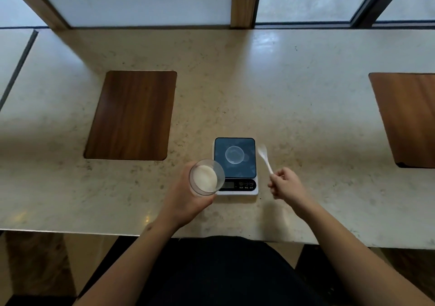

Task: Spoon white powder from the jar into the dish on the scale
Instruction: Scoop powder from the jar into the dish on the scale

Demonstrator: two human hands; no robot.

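A small kitchen scale (244,172) with a dark blue platform sits near the counter's front edge. On its platform rests a clear shallow dish (234,154), which looks empty. My left hand (186,199) grips a clear jar (206,177) holding white powder, tilted toward me just left of the scale, its rim overlapping the scale's left corner. My right hand (286,184) holds a white plastic spoon (264,158) by the handle end, to the right of the scale. The spoon's bowl points away from me and looks empty.
The pale stone counter (282,94) carries a wooden inset panel (131,115) at the left and another panel (409,119) at the far right. Windows and wooden posts stand behind. The counter's front edge runs just under my forearms.
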